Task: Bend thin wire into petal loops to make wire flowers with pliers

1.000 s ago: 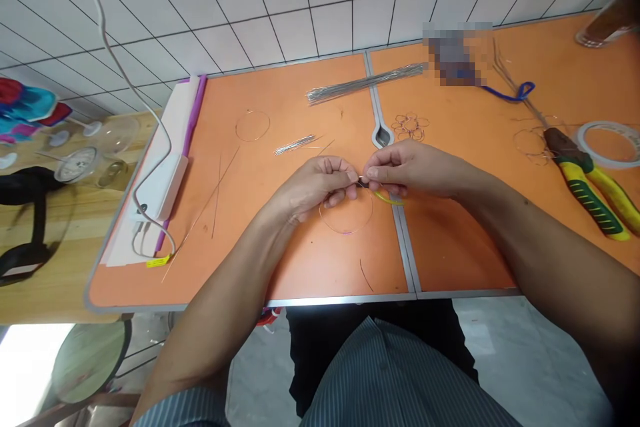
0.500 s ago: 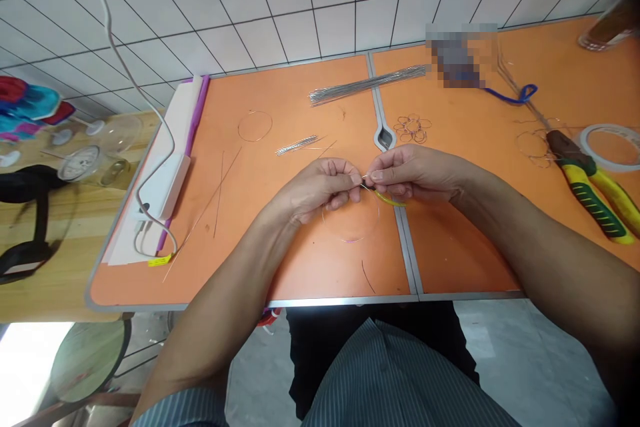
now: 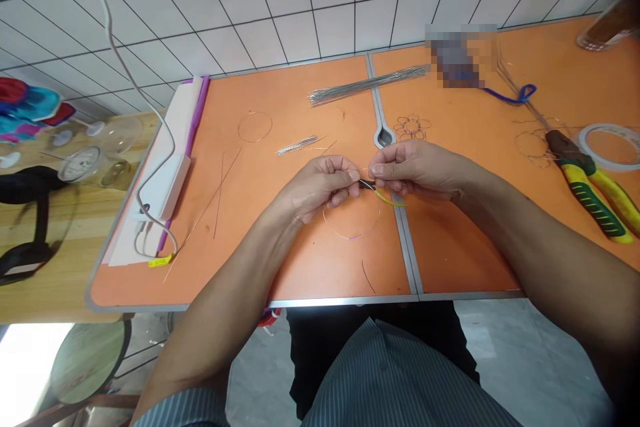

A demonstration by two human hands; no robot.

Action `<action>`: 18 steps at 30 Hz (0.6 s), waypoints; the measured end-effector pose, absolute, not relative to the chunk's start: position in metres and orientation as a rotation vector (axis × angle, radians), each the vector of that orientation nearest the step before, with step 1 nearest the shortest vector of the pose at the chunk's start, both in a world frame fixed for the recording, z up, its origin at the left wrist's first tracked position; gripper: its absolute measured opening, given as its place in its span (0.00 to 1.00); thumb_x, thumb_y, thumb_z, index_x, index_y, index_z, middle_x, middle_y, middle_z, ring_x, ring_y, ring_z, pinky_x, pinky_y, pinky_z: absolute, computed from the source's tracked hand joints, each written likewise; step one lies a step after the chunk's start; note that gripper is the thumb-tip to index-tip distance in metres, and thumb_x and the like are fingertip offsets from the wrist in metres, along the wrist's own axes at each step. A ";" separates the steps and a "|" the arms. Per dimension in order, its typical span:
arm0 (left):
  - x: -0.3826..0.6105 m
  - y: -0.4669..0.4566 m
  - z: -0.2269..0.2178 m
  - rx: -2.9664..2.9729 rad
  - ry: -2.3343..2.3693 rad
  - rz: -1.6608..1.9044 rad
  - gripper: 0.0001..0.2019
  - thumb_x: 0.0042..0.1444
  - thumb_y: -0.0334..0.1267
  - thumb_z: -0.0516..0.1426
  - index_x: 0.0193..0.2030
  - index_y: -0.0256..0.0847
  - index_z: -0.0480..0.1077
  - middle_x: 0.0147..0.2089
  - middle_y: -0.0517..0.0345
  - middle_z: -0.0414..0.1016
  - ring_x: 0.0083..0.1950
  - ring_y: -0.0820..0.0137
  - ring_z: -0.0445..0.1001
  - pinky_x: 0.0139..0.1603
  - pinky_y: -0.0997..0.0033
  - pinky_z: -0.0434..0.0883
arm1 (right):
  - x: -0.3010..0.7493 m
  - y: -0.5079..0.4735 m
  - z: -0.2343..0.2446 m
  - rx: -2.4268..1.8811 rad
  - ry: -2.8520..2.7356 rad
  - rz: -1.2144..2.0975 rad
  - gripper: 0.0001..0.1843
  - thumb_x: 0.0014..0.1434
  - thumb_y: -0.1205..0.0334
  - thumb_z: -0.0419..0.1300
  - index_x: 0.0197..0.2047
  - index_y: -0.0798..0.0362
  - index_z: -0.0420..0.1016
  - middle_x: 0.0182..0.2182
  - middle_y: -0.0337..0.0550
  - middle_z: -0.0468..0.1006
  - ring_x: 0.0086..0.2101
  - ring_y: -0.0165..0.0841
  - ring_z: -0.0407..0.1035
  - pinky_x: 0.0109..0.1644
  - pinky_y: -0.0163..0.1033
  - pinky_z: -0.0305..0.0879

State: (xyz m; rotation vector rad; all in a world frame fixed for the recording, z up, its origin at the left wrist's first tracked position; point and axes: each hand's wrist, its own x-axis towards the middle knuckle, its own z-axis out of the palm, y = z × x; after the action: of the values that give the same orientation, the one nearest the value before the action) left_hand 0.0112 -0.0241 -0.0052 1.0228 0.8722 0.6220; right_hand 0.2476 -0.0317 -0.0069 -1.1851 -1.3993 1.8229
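Note:
Over the orange table (image 3: pixel 310 273), my two hands meet close together. My left hand (image 3: pixel 320 190) is closed, its thumb and forefinger pinching a thin wire loop (image 3: pixel 353 238) that hangs below the fingers. My right hand (image 3: pixel 420 170) is also closed in a pinch, at the end of the wire just right of the left fingertips; the tip itself is too fine to see. Between and under the hands shows a small tool with a black head and a yellow handle (image 3: pixel 387 199); its full shape is hidden by the fingers.
Behind the hands lie a long wire bundle (image 3: pixel 367 85), a short bundle (image 3: pixel 297 145) and a flower-shaped wire piece (image 3: pixel 412 128). Another wire loop (image 3: pixel 255 127) and loose wires lie left. Large yellow-green pliers (image 3: pixel 587 190) and a tape roll (image 3: pixel 613 147) are right. A white power strip (image 3: pixel 163 187) is left.
The right fingertips have drawn slightly away from the left ones, and more of the tool's black head shows between them. My left hand stays nearly in place.

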 end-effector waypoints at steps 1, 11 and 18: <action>0.012 -0.024 -0.006 1.020 0.873 0.631 0.09 0.61 0.29 0.68 0.31 0.35 0.75 0.25 0.55 0.79 0.18 0.81 0.63 0.19 0.78 0.55 | 0.247 -0.032 -0.007 -1.186 -1.384 1.815 0.28 0.49 0.36 0.86 0.29 0.50 0.82 0.21 0.36 0.71 0.22 0.26 0.59 0.23 0.36 0.56; 0.016 -0.025 -0.006 1.001 0.911 0.688 0.12 0.65 0.28 0.66 0.30 0.36 0.73 0.26 0.56 0.80 0.17 0.82 0.62 0.19 0.78 0.55 | 0.248 -0.032 -0.005 -1.250 -1.432 1.671 0.25 0.49 0.39 0.87 0.31 0.50 0.85 0.29 0.44 0.81 0.26 0.30 0.68 0.27 0.39 0.66; 0.020 -0.027 -0.011 0.981 0.926 0.747 0.12 0.64 0.31 0.68 0.31 0.36 0.73 0.27 0.57 0.80 0.17 0.82 0.62 0.19 0.78 0.56 | 0.241 -0.031 -0.012 -1.195 -1.270 1.644 0.27 0.50 0.42 0.87 0.31 0.51 0.81 0.27 0.41 0.79 0.25 0.27 0.66 0.25 0.37 0.62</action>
State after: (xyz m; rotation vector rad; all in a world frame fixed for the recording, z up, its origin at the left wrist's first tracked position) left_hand 0.0200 -0.0273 -0.0108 0.9805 0.9262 0.7470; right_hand 0.2412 -0.0315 -0.0118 -1.1948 -1.2695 1.6442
